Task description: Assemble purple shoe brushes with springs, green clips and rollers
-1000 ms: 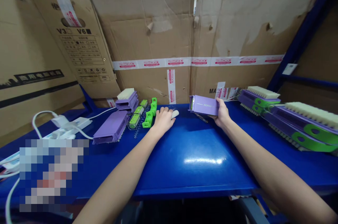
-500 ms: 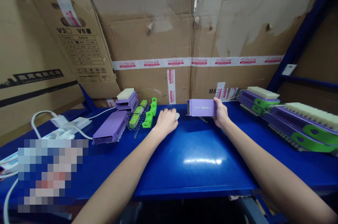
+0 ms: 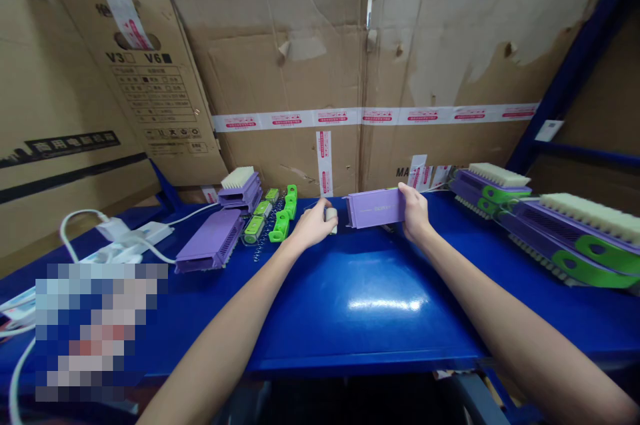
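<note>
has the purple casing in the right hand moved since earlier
Yes, the purple casing has shifted left in view, toward the vertical tape strip on the cardboard.

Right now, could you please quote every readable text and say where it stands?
"V3": checkbox panel
"V6": same panel
"商用电脑", rest blurred: leftmost cardboard
"MA", rest hidden: back cardboard
Too blurred: red print on tape, lettering on purple housing, post label, other panel marks

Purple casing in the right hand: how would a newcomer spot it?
Follow the blue table to its far side, where the right hand is. The purple casing extends left from that hand. Unlike the other purple pieces, it is held.
</note>
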Demonstrator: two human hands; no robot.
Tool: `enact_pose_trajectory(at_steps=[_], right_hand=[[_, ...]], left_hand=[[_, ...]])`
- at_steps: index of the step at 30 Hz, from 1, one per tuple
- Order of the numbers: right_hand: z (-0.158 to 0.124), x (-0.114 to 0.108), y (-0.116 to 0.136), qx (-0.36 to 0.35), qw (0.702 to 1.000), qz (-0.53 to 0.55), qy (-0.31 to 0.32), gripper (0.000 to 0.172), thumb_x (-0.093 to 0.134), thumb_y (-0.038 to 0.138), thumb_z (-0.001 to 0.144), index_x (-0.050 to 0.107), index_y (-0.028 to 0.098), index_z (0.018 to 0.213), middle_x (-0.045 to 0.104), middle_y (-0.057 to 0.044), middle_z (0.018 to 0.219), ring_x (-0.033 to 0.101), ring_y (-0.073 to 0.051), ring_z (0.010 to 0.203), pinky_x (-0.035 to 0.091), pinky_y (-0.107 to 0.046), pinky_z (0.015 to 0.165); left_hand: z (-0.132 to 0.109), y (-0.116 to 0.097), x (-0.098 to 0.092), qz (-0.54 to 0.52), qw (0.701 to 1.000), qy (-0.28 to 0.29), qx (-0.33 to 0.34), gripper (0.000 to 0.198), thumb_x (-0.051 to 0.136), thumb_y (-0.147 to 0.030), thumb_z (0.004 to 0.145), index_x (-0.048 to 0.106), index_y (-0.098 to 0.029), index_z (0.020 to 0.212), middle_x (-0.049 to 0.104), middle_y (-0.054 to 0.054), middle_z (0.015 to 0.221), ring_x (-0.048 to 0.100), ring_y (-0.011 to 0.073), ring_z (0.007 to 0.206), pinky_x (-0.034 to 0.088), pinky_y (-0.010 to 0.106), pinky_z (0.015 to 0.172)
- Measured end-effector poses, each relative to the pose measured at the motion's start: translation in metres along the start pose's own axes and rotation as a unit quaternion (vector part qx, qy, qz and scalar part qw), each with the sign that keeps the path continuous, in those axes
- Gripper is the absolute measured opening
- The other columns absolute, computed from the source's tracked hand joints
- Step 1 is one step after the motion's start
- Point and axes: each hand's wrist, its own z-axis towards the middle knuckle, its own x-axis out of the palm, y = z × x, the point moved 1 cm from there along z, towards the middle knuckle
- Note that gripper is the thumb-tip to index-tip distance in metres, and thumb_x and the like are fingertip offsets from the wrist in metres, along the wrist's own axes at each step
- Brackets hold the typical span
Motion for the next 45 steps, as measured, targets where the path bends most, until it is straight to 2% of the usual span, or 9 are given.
enact_pose_trajectory(at_steps=[2, 4, 8, 14, 20, 25, 32, 38, 45], right_hand=[[0.001, -0.001, 0.0, -0.011, 1.0, -0.002, -0.012, 0.031, 0.067, 0.044, 0.07, 0.051, 0.019, 0.06, 0.044, 0.005, 0.059, 0.039, -0.01, 0.058, 0.036, -0.02, 0.049], [0.002, -0.001, 0.0, -0.016, 1.0, -0.002, -0.023, 0.03, 0.065, 0.043, 0.071, 0.051, 0.019, 0.06, 0.045, 0.005, 0.059, 0.04, -0.01, 0.059, 0.037, -0.019, 0.05], [0.002, 0.0, -0.002, 0.017, 0.999, 0.015, -0.041, 0.028, 0.065, 0.043, 0.071, 0.052, 0.02, 0.063, 0.047, 0.005, 0.061, 0.043, -0.01, 0.059, 0.04, -0.019, 0.05], [-0.007, 0.008, 0.001, 0.123, 0.991, 0.038, -0.031, 0.029, 0.065, 0.044, 0.07, 0.05, 0.02, 0.066, 0.047, 0.005, 0.058, 0.044, -0.01, 0.05, 0.04, -0.02, 0.04], [-0.017, 0.015, 0.011, 0.201, 0.979, 0.036, -0.03, 0.025, 0.061, 0.043, 0.075, 0.051, 0.021, 0.073, 0.049, 0.005, 0.056, 0.048, -0.01, 0.047, 0.047, -0.022, 0.042], [-0.018, 0.015, 0.01, 0.214, 0.976, 0.024, -0.023, 0.025, 0.06, 0.043, 0.075, 0.051, 0.02, 0.073, 0.049, 0.004, 0.058, 0.05, -0.011, 0.047, 0.046, -0.022, 0.039], [-0.019, 0.015, 0.011, 0.22, 0.975, 0.008, -0.032, 0.026, 0.06, 0.042, 0.077, 0.048, 0.02, 0.071, 0.048, 0.004, 0.055, 0.047, -0.011, 0.044, 0.041, -0.021, 0.034], [-0.019, 0.015, 0.011, 0.205, 0.978, 0.008, -0.037, 0.027, 0.061, 0.043, 0.077, 0.049, 0.019, 0.072, 0.049, 0.003, 0.057, 0.048, -0.011, 0.045, 0.042, -0.022, 0.034], [-0.019, 0.015, 0.011, 0.21, 0.977, 0.009, -0.044, 0.027, 0.062, 0.042, 0.077, 0.049, 0.019, 0.071, 0.05, 0.003, 0.059, 0.048, -0.01, 0.045, 0.042, -0.021, 0.034]], left_hand=[[0.001, -0.003, 0.001, -0.109, 0.993, -0.046, -0.003, 0.025, 0.053, -0.03, 0.08, 0.052, -0.021, 0.104, 0.06, -0.001, 0.064, 0.059, 0.016, 0.06, 0.045, 0.027, 0.061], [0.002, -0.007, 0.003, -0.219, 0.972, -0.083, -0.001, 0.028, 0.054, -0.031, 0.081, 0.05, -0.02, 0.106, 0.061, -0.001, 0.067, 0.06, 0.014, 0.062, 0.046, 0.025, 0.06], [0.001, -0.017, 0.007, -0.338, 0.936, -0.097, 0.025, 0.035, 0.058, -0.031, 0.079, 0.047, -0.02, 0.111, 0.066, 0.003, 0.082, 0.064, 0.0143, 0.073, 0.049, 0.024, 0.064], [-0.002, -0.022, 0.009, -0.353, 0.931, -0.089, 0.023, 0.039, 0.058, -0.031, 0.08, 0.049, -0.019, 0.116, 0.066, 0.004, 0.082, 0.064, 0.0164, 0.072, 0.05, 0.023, 0.057], [-0.002, -0.023, 0.005, -0.394, 0.913, -0.107, 0.013, 0.036, 0.059, -0.031, 0.08, 0.05, -0.019, 0.113, 0.063, 0.002, 0.075, 0.064, 0.017, 0.07, 0.052, 0.023, 0.053], [-0.002, -0.022, 0.006, -0.406, 0.905, -0.125, 0.028, 0.037, 0.061, -0.035, 0.079, 0.051, -0.019, 0.111, 0.062, 0.001, 0.071, 0.063, 0.0159, 0.067, 0.052, 0.023, 0.052], [0.001, -0.017, 0.008, -0.419, 0.904, -0.089, 0.016, 0.04, 0.066, -0.034, 0.075, 0.052, -0.018, 0.109, 0.064, 0.001, 0.07, 0.064, 0.0162, 0.065, 0.053, 0.023, 0.05], [0.002, -0.017, 0.007, -0.444, 0.892, -0.084, 0.006, 0.043, 0.067, -0.033, 0.074, 0.052, -0.016, 0.11, 0.067, 0.003, 0.073, 0.066, 0.0174, 0.068, 0.056, 0.028, 0.055], [0.001, -0.016, 0.008, -0.419, 0.904, -0.09, 0.002, 0.045, 0.068, -0.035, 0.072, 0.055, -0.015, 0.11, 0.065, 0.002, 0.07, 0.064, 0.0166, 0.065, 0.054, 0.026, 0.052]])
